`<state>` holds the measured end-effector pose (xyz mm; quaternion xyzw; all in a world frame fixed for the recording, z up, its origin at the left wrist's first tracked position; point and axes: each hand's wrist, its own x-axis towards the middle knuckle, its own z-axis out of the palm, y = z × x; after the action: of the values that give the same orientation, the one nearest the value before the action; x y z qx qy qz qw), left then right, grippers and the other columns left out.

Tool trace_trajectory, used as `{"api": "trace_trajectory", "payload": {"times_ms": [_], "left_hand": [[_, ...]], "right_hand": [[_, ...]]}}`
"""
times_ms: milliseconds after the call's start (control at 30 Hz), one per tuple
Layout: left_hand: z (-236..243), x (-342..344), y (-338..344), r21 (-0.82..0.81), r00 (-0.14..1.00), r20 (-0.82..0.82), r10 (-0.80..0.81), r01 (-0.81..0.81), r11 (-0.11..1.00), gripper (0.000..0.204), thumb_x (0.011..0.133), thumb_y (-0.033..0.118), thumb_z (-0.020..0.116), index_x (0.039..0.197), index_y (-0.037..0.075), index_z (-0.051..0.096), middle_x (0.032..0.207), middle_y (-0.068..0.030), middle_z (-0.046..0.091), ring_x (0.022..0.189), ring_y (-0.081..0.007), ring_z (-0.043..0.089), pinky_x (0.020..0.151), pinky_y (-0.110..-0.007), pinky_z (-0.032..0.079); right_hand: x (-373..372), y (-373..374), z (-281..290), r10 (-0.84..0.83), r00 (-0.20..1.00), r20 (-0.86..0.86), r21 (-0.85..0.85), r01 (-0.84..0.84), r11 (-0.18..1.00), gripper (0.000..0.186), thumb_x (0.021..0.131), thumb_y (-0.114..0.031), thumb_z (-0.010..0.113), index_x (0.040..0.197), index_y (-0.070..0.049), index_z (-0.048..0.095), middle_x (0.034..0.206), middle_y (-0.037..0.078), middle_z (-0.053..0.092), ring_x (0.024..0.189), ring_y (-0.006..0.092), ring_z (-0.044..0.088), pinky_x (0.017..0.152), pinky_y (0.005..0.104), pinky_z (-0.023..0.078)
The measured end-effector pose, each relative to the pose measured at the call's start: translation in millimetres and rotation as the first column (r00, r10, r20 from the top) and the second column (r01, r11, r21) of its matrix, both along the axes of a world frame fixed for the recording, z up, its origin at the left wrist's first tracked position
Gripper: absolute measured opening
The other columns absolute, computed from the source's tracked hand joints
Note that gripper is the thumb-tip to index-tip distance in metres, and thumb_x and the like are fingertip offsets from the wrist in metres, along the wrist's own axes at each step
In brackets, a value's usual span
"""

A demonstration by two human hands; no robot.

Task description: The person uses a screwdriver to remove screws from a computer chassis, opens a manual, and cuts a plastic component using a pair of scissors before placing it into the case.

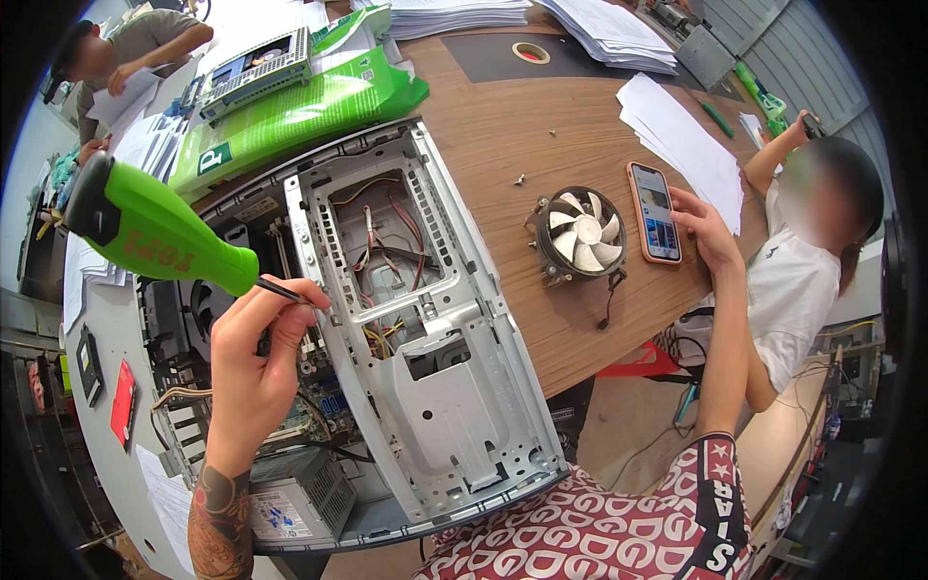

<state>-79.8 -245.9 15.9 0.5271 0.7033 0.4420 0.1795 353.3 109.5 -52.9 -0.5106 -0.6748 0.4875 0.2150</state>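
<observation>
My left hand [259,333] pinches the thin shaft of a screwdriver [184,232] with a thick green and black handle. The handle points up and left, and the tip is hidden near my fingers at the metal frame. Below lies an opened computer case [454,396], its cables, boards and silver power supply [304,493] exposed. On the table my right hand [713,232] is at the right edge of a phone [654,213] with a lit screen, fingertips reaching its edge. Left of the phone sits a CPU cooler [580,232] with a white fan and a short cable.
Loose screws [520,180] lie near the cooler. A green plastic bag [290,126] carries another metal unit [256,72]. Paper stacks [609,34], a tape roll [530,52] and a red card [122,403] lie around. People sit at far left [145,43] and right [797,271].
</observation>
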Motion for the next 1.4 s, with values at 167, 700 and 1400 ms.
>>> {"api": "trace_trajectory", "payload": {"times_ms": [167,700,1400], "left_hand": [[-1.9,-4.7,-3.7,0.005,1.000,-0.010,0.007,-0.007,1.000,0.008,0.091,-0.002,0.057,0.093,-0.002,0.065,0.080,-0.0065,0.062,0.070,-0.0152,0.056,0.065,-0.027,0.044],[2.4,-4.7,-4.4,-0.065,0.997,-0.060,-0.052,0.048,0.997,0.014,0.098,0.007,0.054,0.095,-0.004,0.062,0.083,-0.0042,0.058,0.073,-0.0108,0.054,0.067,-0.024,0.045],[0.9,-4.8,-3.6,-0.044,0.997,-0.023,-0.068,0.066,0.997,0.013,0.099,0.006,0.053,0.096,-0.004,0.061,0.086,-0.0036,0.057,0.076,-0.0095,0.054,0.070,-0.023,0.044]], "right_hand": [[-10.0,-1.8,3.0,0.025,0.998,-0.059,-0.032,-0.027,0.999,0.059,0.081,-0.012,0.070,0.136,0.000,0.054,0.109,0.005,0.059,0.110,0.0159,0.052,0.101,0.0288,0.036],[-0.3,1.8,-2.0,0.013,0.997,-0.076,-0.043,-0.016,0.999,0.057,0.081,-0.011,0.068,0.135,0.001,0.055,0.112,0.007,0.056,0.113,0.0175,0.050,0.103,0.0284,0.036],[2.1,1.9,-4.5,0.009,0.998,-0.067,-0.032,-0.011,0.999,0.058,0.081,-0.013,0.069,0.136,0.002,0.054,0.113,0.007,0.058,0.113,0.0175,0.050,0.104,0.0304,0.035]]}}
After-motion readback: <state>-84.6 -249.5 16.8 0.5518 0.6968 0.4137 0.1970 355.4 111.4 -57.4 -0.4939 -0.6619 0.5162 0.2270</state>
